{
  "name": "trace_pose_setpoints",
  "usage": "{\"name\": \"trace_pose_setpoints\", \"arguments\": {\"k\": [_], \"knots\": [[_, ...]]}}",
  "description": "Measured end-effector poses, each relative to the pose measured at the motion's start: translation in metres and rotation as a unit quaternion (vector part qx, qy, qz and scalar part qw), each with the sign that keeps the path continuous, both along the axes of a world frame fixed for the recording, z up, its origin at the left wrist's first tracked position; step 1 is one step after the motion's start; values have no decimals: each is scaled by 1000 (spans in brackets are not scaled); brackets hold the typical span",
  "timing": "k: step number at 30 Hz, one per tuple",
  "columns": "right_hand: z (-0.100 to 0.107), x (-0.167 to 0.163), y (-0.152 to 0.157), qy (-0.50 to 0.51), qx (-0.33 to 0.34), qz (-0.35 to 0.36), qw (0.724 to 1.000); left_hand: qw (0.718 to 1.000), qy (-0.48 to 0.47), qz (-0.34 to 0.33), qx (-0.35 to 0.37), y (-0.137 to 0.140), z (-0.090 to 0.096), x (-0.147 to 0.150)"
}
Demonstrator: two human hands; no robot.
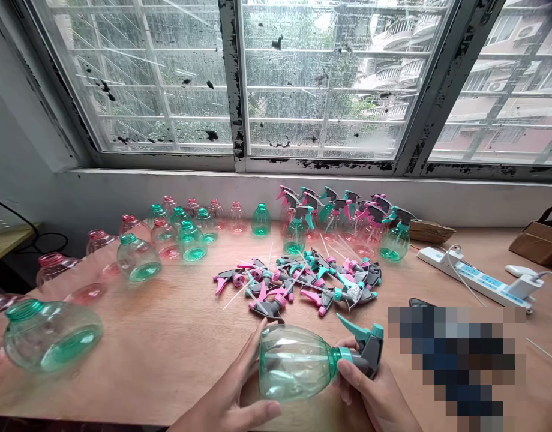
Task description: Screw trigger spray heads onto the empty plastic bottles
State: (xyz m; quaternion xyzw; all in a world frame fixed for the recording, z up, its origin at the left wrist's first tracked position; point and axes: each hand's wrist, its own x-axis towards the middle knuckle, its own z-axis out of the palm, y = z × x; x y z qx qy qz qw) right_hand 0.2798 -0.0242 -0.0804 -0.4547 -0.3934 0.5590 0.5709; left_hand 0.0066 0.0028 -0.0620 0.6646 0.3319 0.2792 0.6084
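While I watch from afar, the table (136, 360): pale wood, carrying everything from its near edge to its far edge by the wall.
Bare-necked bottles (192, 242): red and green, see-through, curving from the near-left corner to the far edge. No spray heads on them; whether the colour low down is liquid or tinted plastic I cannot tell.
Topped bottles (296, 234): grouped by the far edge, right of centre, spray heads on.
Pile of spray heads (269, 306): pink, teal and grey, tangled mid-table, thin pale tubes poking out.
Held bottle (296, 363): green, on its side above the near edge, base leftward. I see no liquid in it, so I judge it light; the thin wall should flex if squeezed, and the smooth round belly may slip. I'd hold it by the neck and steady the base.
Left hand (226, 393): cupped about the base; whether it presses I cannot tell.
Right hand (379, 390): closed around the fitted spray head (370, 357) near the neck.
Trigger (353, 330): teal, pointing up; I'd keep fingers off it, since it looks the easiest part to bend.
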Motion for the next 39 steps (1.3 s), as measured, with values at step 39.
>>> {"name": "trace_pose_setpoints", "arguments": {"k": [39], "knots": [[6,-2,-1,-18,-3,12,1000,997,-62,0,-53,-1,10,6]]}}
